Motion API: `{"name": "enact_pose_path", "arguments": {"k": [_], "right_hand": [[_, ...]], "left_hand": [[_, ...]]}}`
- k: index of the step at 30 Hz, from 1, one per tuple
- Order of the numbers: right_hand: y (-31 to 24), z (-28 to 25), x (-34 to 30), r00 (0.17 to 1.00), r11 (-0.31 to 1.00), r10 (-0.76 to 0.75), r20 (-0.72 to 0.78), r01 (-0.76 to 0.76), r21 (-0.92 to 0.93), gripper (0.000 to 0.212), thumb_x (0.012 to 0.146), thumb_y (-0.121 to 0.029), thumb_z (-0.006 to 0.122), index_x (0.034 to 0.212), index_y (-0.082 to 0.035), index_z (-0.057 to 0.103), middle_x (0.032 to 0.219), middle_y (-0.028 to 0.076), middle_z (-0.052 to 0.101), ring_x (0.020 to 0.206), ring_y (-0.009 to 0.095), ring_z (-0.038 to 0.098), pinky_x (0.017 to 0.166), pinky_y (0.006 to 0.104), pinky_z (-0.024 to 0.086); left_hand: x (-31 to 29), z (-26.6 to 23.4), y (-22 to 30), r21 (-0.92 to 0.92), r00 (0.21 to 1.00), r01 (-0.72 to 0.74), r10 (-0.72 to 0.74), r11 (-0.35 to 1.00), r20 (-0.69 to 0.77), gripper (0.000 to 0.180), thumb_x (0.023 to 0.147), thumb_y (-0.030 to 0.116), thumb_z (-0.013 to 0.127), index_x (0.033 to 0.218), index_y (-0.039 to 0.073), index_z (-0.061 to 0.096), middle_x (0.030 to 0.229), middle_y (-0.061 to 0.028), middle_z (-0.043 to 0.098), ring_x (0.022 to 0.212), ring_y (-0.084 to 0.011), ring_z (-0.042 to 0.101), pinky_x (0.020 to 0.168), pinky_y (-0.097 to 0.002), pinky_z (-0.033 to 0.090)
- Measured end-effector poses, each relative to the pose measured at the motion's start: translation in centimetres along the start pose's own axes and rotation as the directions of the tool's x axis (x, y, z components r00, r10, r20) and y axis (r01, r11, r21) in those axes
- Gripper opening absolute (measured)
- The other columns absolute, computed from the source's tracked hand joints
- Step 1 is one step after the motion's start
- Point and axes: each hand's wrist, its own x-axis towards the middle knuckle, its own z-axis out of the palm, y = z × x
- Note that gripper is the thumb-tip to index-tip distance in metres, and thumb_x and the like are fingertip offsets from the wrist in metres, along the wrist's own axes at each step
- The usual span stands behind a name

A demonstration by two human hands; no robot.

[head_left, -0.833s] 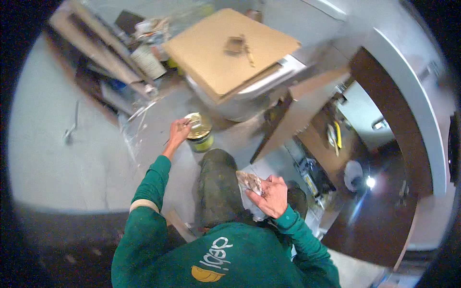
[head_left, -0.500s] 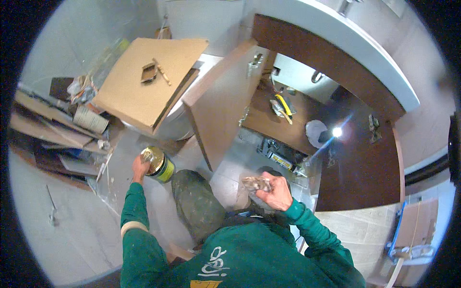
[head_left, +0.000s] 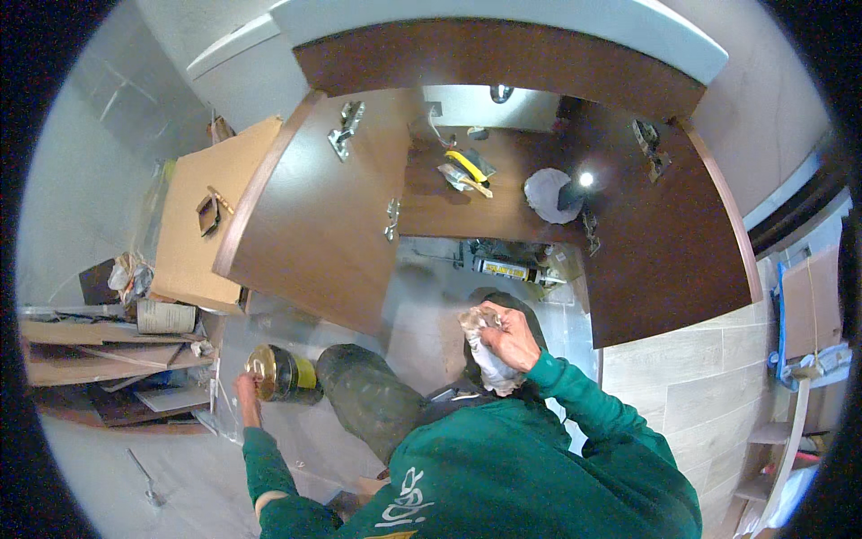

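My left hand (head_left: 247, 391) is closed at the lid end of a round metal can (head_left: 294, 374) with a gold lid and a yellow-green band. The can is on the grey floor beside my left knee; whether the fingers grip its rim or a handle is hard to see. In my right hand (head_left: 512, 337) is a crumpled, stained white rag (head_left: 488, 357). The fingers are closed round its upper part, and the rest hangs down over my right leg, in front of the open cabinet.
Two brown cabinet doors (head_left: 310, 216) stand open. Inside lie a yellow-handled tool (head_left: 465, 167), a white disc (head_left: 548, 196) and a bright lamp (head_left: 585, 180). A sealant cartridge (head_left: 507, 269) lies below. Cardboard (head_left: 193, 260) bearing a brush and boards (head_left: 108, 355) are at the left.
The view has turned, so the cabinet now faces me squarely. The rag, bunched in my right hand before, now hangs down loosely. My left hand stays at the can's lid.
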Motion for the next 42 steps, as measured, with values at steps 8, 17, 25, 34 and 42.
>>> {"name": "enact_pose_path", "arguments": {"k": [8, 17, 25, 34, 42], "right_hand": [[2.8, 1.7, 1.2, 0.995, 0.991, 0.071, 0.066, -0.063, -0.118, 0.028, 0.087, -0.025, 0.068, 0.109, -0.008, 0.070, 0.095, 0.013, 0.073, 0.082, 0.022, 0.071, 0.077, 0.0345, 0.055], [-2.6, 12.8, 4.0, 0.778, 0.890, -0.454, 0.434, 0.418, 0.182, 0.031, 0.088, -0.034, 0.060, 0.111, -0.015, 0.068, 0.092, 0.016, 0.071, 0.082, 0.033, 0.069, 0.074, 0.0429, 0.056], [-6.1, 20.4, 4.7, 0.517, 0.662, -0.737, 0.435, 0.682, 0.310, 0.025, 0.081, -0.019, 0.059, 0.104, -0.008, 0.059, 0.105, 0.011, 0.059, 0.087, 0.035, 0.061, 0.070, 0.0478, 0.049], [-4.3, 19.7, 5.5, 0.593, 0.790, -0.568, 0.570, 0.586, 0.178, 0.023, 0.082, -0.023, 0.058, 0.095, -0.004, 0.059, 0.080, 0.019, 0.063, 0.074, 0.041, 0.061, 0.063, 0.0523, 0.047], [-3.9, 19.4, 4.7, 0.630, 0.780, -0.613, 0.477, 0.580, 0.236, 0.023, 0.083, -0.024, 0.057, 0.097, -0.006, 0.061, 0.083, 0.018, 0.064, 0.075, 0.041, 0.062, 0.065, 0.0505, 0.049]], "left_hand": [[-14.3, -3.9, 12.9, -0.233, 0.997, 0.073, -0.066, 0.970, 0.038, 0.031, 0.079, 0.033, 0.075, 0.070, 0.007, 0.058, 0.054, 0.0018, 0.049, 0.041, -0.0078, 0.042, 0.036, -0.0223, 0.028], [-24.8, -3.5, 22.2, 0.094, 0.942, -0.336, 0.333, 0.937, 0.044, 0.038, 0.060, 0.017, 0.085, 0.083, 0.006, 0.058, 0.067, 0.0005, 0.056, 0.051, -0.0079, 0.048, 0.048, -0.0247, 0.039], [-27.6, -0.7, 22.4, 0.173, 0.970, -0.242, 0.237, 0.955, 0.048, 0.039, 0.058, 0.014, 0.081, 0.090, 0.005, 0.062, 0.076, 0.0036, 0.058, 0.069, -0.0081, 0.054, 0.065, -0.0264, 0.046], [-30.4, 3.3, 23.8, 0.235, 0.944, -0.319, 0.287, 0.918, 0.162, 0.053, 0.051, 0.013, 0.086, 0.097, 0.002, 0.060, 0.083, -0.0022, 0.058, 0.070, -0.0131, 0.053, 0.063, -0.0288, 0.044], [-29.9, 3.5, 22.5, 0.378, 0.890, -0.397, 0.452, 0.836, -0.066, 0.029, 0.061, 0.012, 0.071, 0.084, 0.003, 0.055, 0.073, 0.0004, 0.045, 0.063, -0.0114, 0.042, 0.057, -0.0282, 0.036]]}}
